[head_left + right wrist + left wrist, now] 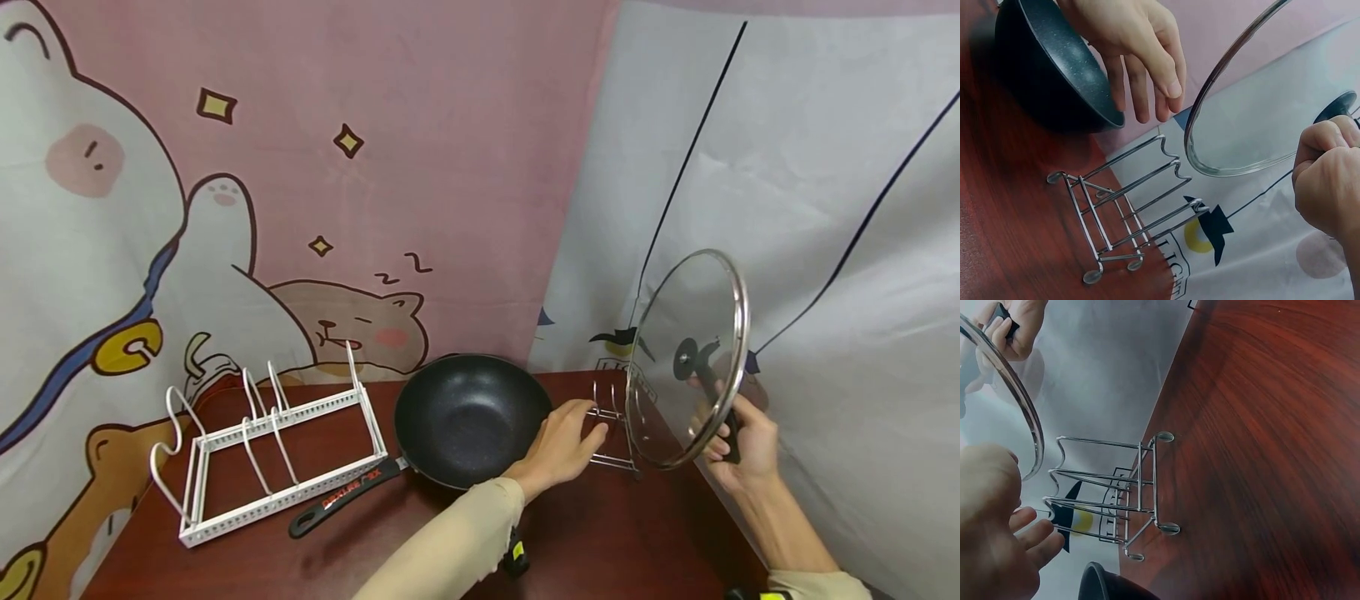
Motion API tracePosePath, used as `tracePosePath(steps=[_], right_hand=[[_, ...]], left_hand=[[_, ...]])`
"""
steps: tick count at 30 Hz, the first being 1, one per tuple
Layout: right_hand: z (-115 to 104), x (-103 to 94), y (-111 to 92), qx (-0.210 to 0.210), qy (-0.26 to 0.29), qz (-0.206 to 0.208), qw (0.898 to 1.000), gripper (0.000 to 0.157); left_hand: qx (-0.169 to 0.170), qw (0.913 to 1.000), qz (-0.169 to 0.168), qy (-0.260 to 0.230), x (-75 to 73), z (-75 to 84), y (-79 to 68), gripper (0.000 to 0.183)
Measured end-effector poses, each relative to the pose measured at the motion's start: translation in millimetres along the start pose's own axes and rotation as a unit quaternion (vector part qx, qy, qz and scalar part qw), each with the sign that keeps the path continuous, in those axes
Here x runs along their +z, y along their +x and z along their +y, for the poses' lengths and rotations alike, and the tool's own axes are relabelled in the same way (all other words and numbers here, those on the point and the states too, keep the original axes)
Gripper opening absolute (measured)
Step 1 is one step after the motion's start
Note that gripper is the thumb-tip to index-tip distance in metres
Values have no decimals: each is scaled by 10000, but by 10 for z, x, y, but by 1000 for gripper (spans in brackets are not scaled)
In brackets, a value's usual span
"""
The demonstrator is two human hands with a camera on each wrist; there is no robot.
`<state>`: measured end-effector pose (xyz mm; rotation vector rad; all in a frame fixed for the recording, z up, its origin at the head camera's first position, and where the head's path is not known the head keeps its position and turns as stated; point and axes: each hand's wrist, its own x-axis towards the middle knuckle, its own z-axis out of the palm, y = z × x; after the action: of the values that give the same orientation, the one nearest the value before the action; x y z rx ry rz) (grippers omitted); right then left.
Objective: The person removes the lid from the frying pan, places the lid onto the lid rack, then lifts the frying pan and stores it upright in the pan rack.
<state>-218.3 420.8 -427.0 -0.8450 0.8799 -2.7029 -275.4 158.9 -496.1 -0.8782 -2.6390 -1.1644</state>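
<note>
One glass lid to hand: my right hand (742,450) is curled firmly round its black handle (707,371). The clear round glass lid with a metal rim (660,375) stands nearly on edge, just left of my grip. Held only by the handle, it would likely swivel if the wrist slackened; I judge a firm wrist and a slow pace best, the disc upright.

Low and left of the grip, near the lid's lower rim: a small silver wire rack with upright loops (1104,505). Whether rim and wire touch I cannot tell. Worth sighting the rim along the loops, since glass may chip on a careless knock.

Farther left of the grip, across the rack: my left hand (562,442), released, fingers loose, holding nothing. It is well placed to steady the rack or guide the rim, provided the fingertips stay out from between glass and wire.

Beyond that hand, a deep black round pan with a long black handle (472,421) rests on the red-brown wooden table (630,533); elbow room there is tight. Farthest left of the grip, a white rectangular rack with curved dividers (285,497), well apart.
</note>
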Motion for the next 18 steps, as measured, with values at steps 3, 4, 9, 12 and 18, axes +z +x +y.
tracePosePath(steps=[3,4,9,12,18], right_hand=[[2,-9,-5,-6,125,-51,9999,78],[5,-14,-8,0,172,-66,9998,78],[18,-24,-23,9,162,6,9999,78],[29,-25,-31,52,183,2,9998,79],[50,-32,-47,228,579,-157,9979,74]], left_hand=[[-82,9999,84,-41,51,-14,29,48],[-102,9999,121,-27,66,-19,37,47],[-134,9993,331,136,123,-28,72,39],[-168,9990,363,179,137,-30,87,35],[-308,9988,305,246,145,-33,120,33]])
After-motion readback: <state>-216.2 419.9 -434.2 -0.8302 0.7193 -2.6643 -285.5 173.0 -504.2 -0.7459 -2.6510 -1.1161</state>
